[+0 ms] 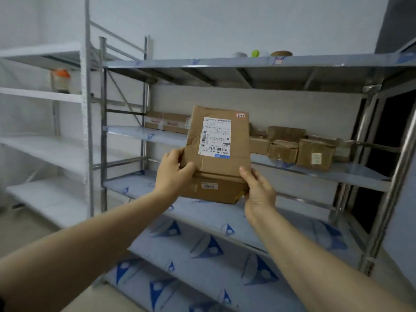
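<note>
I hold a brown cardboard parcel (234, 140) up in front of a metal shelving rack. Its top face is tilted toward me and carries a white shipping label and a small red-edged sticker at the upper right corner. My left hand (173, 174) grips the parcel's lower left corner, thumb on the top face. My right hand (258, 190) grips the lower right corner, thumb against the side. A small white tag shows on the parcel's near face.
The steel rack (373, 176) has several shelves lined with blue-and-white film. Several small cardboard boxes (315, 152) sit on the middle shelf at right, and flat boxes (166, 122) at its left rear. A white rack (45, 154) stands at left. Small items sit on the top shelf.
</note>
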